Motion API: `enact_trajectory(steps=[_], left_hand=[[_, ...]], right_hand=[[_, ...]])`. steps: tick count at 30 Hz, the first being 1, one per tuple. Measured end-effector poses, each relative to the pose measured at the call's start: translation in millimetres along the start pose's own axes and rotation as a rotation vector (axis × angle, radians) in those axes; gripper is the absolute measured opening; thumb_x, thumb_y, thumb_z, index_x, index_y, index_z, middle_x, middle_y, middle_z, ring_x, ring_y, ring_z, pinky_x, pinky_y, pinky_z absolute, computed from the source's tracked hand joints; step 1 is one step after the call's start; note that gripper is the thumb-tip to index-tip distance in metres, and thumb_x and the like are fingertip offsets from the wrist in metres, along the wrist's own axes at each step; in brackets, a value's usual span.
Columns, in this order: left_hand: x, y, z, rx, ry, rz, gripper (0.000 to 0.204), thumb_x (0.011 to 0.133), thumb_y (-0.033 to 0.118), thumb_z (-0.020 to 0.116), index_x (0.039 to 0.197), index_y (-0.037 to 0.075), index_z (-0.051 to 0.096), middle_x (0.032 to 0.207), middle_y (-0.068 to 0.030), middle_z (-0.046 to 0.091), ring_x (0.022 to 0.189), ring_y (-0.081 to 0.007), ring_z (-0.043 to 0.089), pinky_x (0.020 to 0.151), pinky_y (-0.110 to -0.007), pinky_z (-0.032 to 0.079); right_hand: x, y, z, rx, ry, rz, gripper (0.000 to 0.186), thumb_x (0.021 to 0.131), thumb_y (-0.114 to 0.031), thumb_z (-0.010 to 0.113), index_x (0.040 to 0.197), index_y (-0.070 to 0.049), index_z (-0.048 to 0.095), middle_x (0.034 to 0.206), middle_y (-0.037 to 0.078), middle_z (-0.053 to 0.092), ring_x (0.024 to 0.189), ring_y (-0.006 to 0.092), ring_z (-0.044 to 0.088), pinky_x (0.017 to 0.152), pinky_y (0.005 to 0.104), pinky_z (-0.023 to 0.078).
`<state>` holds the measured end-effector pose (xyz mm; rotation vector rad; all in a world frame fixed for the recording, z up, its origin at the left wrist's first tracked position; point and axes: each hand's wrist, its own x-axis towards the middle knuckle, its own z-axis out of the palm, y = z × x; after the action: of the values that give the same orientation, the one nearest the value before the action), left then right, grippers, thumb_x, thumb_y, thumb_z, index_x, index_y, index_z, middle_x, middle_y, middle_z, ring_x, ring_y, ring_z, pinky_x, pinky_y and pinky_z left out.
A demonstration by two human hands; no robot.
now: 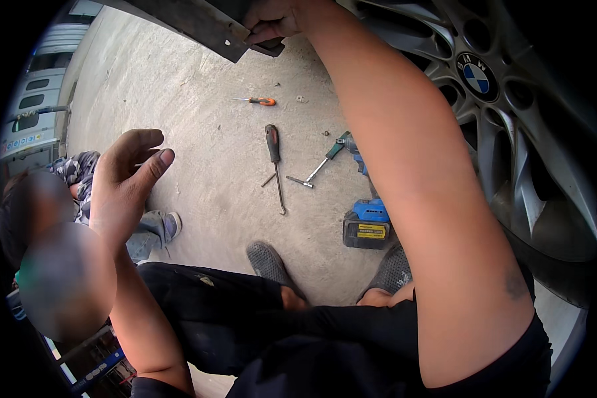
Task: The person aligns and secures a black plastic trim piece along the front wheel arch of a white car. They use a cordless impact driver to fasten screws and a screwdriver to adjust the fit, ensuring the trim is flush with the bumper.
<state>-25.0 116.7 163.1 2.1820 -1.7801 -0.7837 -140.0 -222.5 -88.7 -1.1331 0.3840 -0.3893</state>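
My right hand (275, 20) reaches up to the top of the view, its fingers closed round the end of a long dark panel (199, 30). Part of that hand is cut off by the upper edge. My left hand (129, 176) is raised at the left with nothing in it, fingers curled loosely and the thumb apart. Between my arms, on the concrete floor, lie an orange-handled screwdriver (263, 101), a long hook tool (273, 146) with a dark handle, and a green-handled tool (336, 147) with a metal crosspiece. A blue cordless power tool (371, 212) is partly hidden behind my right forearm.
A car's spoked alloy wheel (511, 86) stands close on the right. At the left, another person in a camouflage sleeve (79, 166) is low down, with a shoe (172, 227) on the floor. Small loose bits (302, 99) lie near the screwdriver. A white vehicle (33, 99) is farther off.
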Motion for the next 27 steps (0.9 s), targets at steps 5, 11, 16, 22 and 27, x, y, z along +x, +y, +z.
enact_trajectory(steps=[5, 11, 16, 22, 27], left_hand=[[-8.0, -11.9, -8.8, 0.191, 0.078, -0.002, 0.038, 0.091, 0.016, 0.075, 0.119, -0.006, 0.062, 0.116, -0.0131, 0.067, 0.106, -0.0204, 0.063, 0.095, -0.032, 0.048], [13.6, -25.5, 7.8, 0.223, 0.008, -0.006, 0.041, 0.085, 0.013, 0.076, 0.118, -0.007, 0.062, 0.113, -0.0161, 0.069, 0.102, -0.0243, 0.066, 0.089, -0.035, 0.052], [45.1, -56.0, 12.3, 0.341, -0.042, -0.030, 0.042, 0.084, 0.016, 0.075, 0.118, -0.005, 0.063, 0.116, -0.0207, 0.069, 0.105, -0.0321, 0.068, 0.090, -0.039, 0.053], [67.1, -118.2, 19.8, 0.402, -0.261, -0.065, 0.040, 0.082, 0.015, 0.077, 0.115, -0.004, 0.063, 0.109, -0.0175, 0.070, 0.100, -0.0278, 0.068, 0.086, -0.037, 0.053], [60.6, -124.6, 19.4, 0.380, -0.261, -0.022, 0.039, 0.082, 0.016, 0.076, 0.115, -0.002, 0.064, 0.108, -0.0182, 0.070, 0.100, -0.0292, 0.067, 0.087, -0.038, 0.053]], right_hand=[[-32.1, -19.2, 35.9, 0.228, 0.026, 0.126, 0.014, 0.078, 0.006, 0.071, 0.091, 0.006, 0.068, 0.085, 0.013, 0.073, 0.083, 0.0204, 0.073, 0.079, 0.0292, 0.062], [-37.7, -5.8, 2.8, 0.268, 0.197, 0.160, 0.011, 0.079, 0.009, 0.069, 0.089, 0.008, 0.066, 0.087, 0.018, 0.072, 0.082, 0.0221, 0.074, 0.078, 0.0306, 0.063], [-40.5, -3.8, 20.2, 0.317, 0.159, 0.125, 0.009, 0.080, 0.008, 0.068, 0.090, 0.008, 0.066, 0.085, 0.018, 0.072, 0.080, 0.0237, 0.073, 0.076, 0.0294, 0.063], [-50.1, -10.6, 30.8, 0.227, 0.231, 0.118, 0.004, 0.084, 0.005, 0.066, 0.088, 0.007, 0.066, 0.082, 0.015, 0.070, 0.077, 0.0214, 0.072, 0.076, 0.0301, 0.062], [-38.9, 3.1, -2.0, 0.280, 0.112, 0.145, 0.006, 0.087, 0.004, 0.062, 0.081, 0.003, 0.063, 0.072, 0.009, 0.063, 0.068, 0.0186, 0.067, 0.075, 0.0305, 0.061]])
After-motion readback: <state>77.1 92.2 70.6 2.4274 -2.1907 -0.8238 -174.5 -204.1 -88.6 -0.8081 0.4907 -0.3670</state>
